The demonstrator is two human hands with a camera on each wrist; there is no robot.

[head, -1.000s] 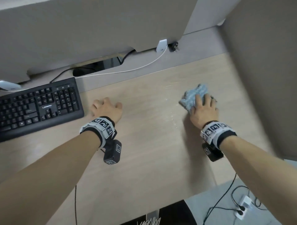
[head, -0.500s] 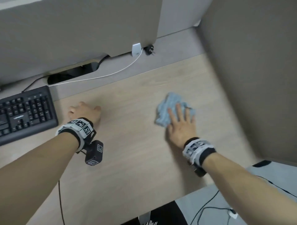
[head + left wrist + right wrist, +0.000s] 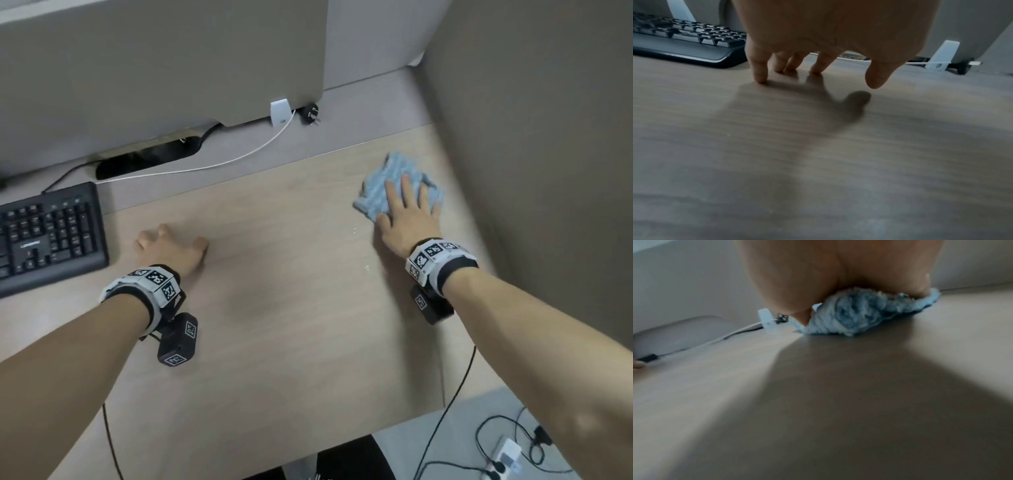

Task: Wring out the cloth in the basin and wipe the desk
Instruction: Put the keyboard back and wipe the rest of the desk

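A fluffy light-blue cloth [image 3: 380, 186] [image 3: 857, 314] lies bunched on the wooden desk [image 3: 291, 291] near its far right corner. My right hand [image 3: 407, 212] presses flat on the cloth with straight, spread fingers. My left hand [image 3: 171, 248] [image 3: 818, 69] rests on the desk right of the keyboard, its bent fingertips [image 3: 760, 78] touching the wood and holding nothing. The basin is not in view.
A black keyboard [image 3: 48, 233] [image 3: 684, 40] sits at the left edge. A white cable [image 3: 219, 164], a white clip [image 3: 281, 112] and a cable slot [image 3: 147, 157] lie along the back. A partition wall [image 3: 548, 154] rises right of the cloth. A power strip [image 3: 507, 459] lies on the floor.
My right hand slid the cloth left and toward me, then back toward the far right corner. The left hand stayed resting beside the keyboard.
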